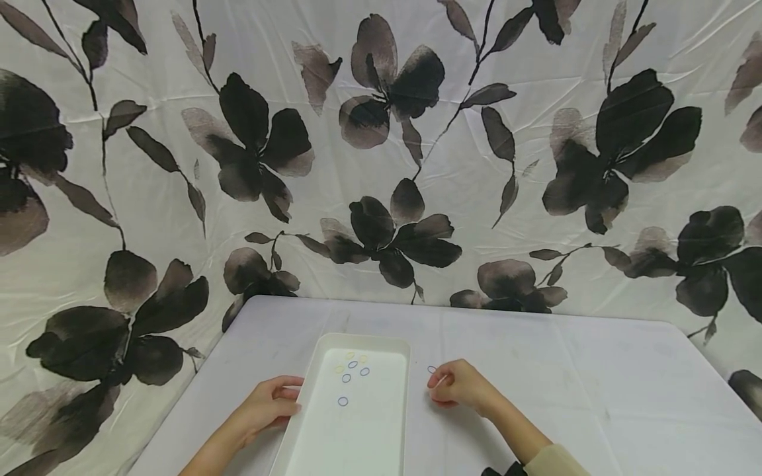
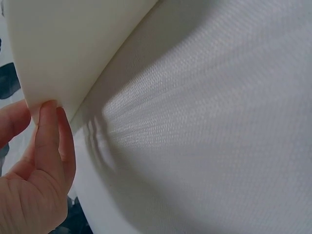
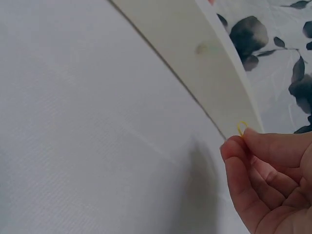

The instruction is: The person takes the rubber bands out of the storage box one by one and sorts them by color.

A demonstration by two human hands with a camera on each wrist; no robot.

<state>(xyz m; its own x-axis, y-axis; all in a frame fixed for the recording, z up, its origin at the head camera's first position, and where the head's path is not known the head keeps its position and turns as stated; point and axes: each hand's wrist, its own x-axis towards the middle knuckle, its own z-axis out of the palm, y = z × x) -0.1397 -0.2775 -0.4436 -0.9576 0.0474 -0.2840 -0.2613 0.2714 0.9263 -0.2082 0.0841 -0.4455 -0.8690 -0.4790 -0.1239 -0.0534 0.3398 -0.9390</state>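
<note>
A long white tray lies on the table, with several small blue and yellow rubber bands on its floor, among them a blue band. My left hand holds the tray's left side, thumb and fingers at its wall; the left wrist view shows this hand at the tray's edge. To the right of the tray, my right hand pinches a small yellow rubber band between thumb and forefinger. Another blue rubber band shows just beyond those fingertips.
A white cloth covers the table. Behind it hangs a white curtain printed with dark flowers. A black object shows at the bottom edge, near the right sleeve.
</note>
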